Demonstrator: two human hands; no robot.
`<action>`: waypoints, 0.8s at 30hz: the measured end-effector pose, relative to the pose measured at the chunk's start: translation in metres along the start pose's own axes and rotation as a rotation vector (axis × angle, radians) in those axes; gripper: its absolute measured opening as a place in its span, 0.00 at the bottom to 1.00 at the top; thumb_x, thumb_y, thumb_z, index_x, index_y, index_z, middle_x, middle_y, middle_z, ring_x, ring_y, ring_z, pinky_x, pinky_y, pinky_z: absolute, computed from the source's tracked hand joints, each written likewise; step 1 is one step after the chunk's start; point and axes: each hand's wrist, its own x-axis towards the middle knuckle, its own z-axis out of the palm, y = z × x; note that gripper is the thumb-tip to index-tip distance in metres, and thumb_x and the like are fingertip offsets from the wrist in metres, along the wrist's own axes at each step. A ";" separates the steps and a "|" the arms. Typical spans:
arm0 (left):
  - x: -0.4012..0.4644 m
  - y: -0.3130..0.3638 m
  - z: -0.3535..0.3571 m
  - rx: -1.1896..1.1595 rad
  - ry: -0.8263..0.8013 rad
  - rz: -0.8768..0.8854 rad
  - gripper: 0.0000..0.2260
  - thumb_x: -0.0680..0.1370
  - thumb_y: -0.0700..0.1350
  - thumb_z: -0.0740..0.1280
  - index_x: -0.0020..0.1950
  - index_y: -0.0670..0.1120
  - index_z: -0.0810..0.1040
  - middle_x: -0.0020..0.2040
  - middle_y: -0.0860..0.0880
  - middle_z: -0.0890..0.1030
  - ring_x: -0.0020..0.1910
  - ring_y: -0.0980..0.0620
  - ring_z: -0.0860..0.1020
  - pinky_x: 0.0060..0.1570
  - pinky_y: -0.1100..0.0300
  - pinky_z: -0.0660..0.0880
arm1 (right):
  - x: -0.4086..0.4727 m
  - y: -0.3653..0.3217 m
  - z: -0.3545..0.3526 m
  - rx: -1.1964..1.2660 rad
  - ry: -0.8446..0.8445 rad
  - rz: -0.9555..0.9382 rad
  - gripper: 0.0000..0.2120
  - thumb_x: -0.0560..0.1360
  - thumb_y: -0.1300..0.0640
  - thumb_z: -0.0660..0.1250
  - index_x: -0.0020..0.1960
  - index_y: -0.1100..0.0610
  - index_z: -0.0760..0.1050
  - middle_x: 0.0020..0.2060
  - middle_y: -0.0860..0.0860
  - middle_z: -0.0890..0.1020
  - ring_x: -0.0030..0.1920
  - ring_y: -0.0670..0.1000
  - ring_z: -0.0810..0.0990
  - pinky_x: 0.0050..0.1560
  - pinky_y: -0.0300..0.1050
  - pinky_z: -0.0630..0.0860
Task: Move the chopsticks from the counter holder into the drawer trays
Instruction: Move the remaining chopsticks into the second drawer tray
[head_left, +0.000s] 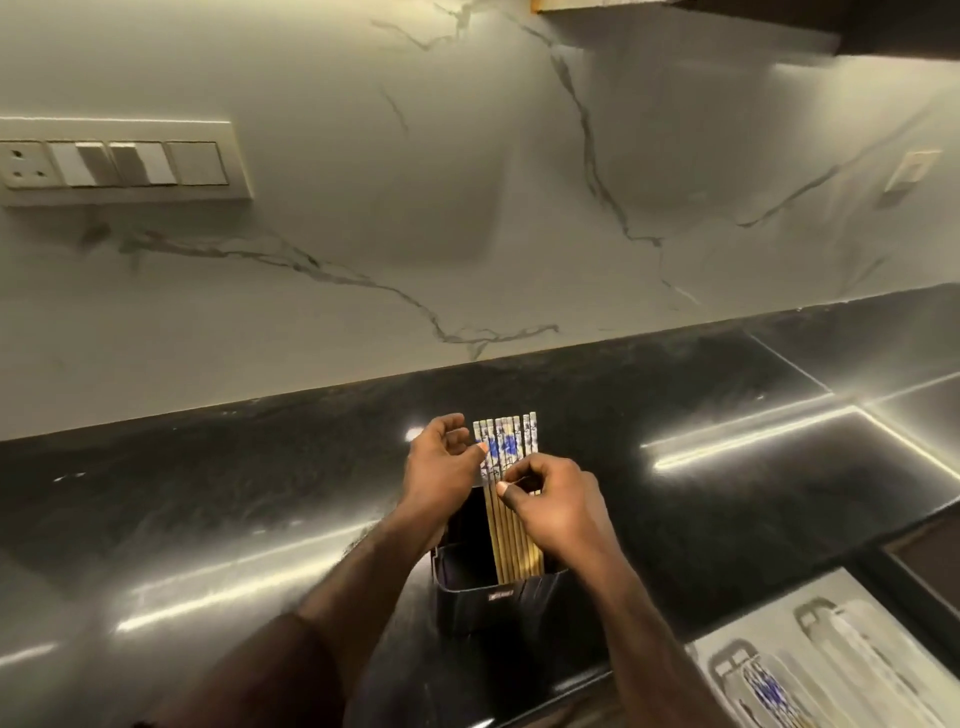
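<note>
Several chopsticks with white and blue patterned tops and tan shafts stand upright in a black holder on the dark counter. My right hand pinches the chopsticks at mid-length with thumb and forefinger. Just left of the patterned tops is my left hand, its fingers loosely curled and its thumb tip touching the leftmost stick. At the bottom right, the open drawer holds a light tray where a few patterned chopsticks lie.
The glossy black counter runs along a white marble backsplash. A switch plate sits on the wall at upper left. The open drawer juts out at the lower right, below the counter's front edge.
</note>
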 end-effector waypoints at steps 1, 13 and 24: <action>0.006 -0.003 0.002 0.007 0.003 -0.012 0.22 0.77 0.39 0.69 0.70 0.47 0.71 0.61 0.49 0.79 0.59 0.54 0.78 0.59 0.55 0.77 | 0.004 0.001 0.001 -0.006 -0.017 0.008 0.09 0.76 0.51 0.70 0.56 0.47 0.79 0.47 0.42 0.81 0.42 0.37 0.77 0.36 0.30 0.69; 0.023 -0.024 0.019 -0.059 -0.064 -0.028 0.10 0.73 0.35 0.72 0.54 0.42 0.81 0.45 0.49 0.87 0.46 0.53 0.85 0.49 0.58 0.80 | 0.028 0.022 0.005 -0.022 -0.076 0.048 0.07 0.77 0.52 0.69 0.55 0.46 0.80 0.45 0.43 0.83 0.43 0.41 0.82 0.47 0.39 0.81; 0.019 -0.015 0.012 -0.043 -0.040 0.007 0.08 0.72 0.34 0.73 0.51 0.41 0.83 0.44 0.46 0.87 0.45 0.50 0.86 0.48 0.55 0.81 | 0.031 0.027 0.019 -0.023 -0.127 0.072 0.10 0.77 0.52 0.69 0.58 0.47 0.79 0.50 0.44 0.83 0.48 0.43 0.81 0.52 0.40 0.79</action>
